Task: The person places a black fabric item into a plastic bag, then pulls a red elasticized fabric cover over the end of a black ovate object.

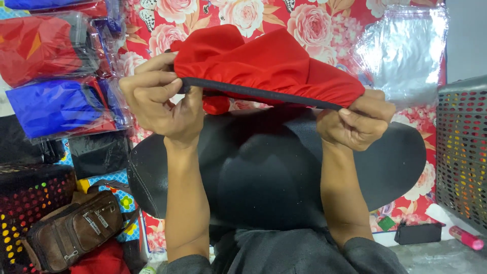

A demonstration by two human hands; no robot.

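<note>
- A floral cloth (324, 20) in red and pink covered the surface behind everything
- At far left, packets of folded fabric (56, 104), red and blue in clear wrap, lay stacked; below them sat a brown pouch bag (76, 228)
- The left hand (157, 99) was clamped on the black elastic hem (264, 95) of a red fabric cover (264, 63), fingers curled shut around it
- A black padded seat (274, 172) lay under the cover, across the person's lap
- The right hand (357, 122) pinched the hem's other end tight, stretching it above the seat
- An empty clear plastic bag (401, 50) lay beyond; a grey mesh basket (464, 152) stood at far right
</note>
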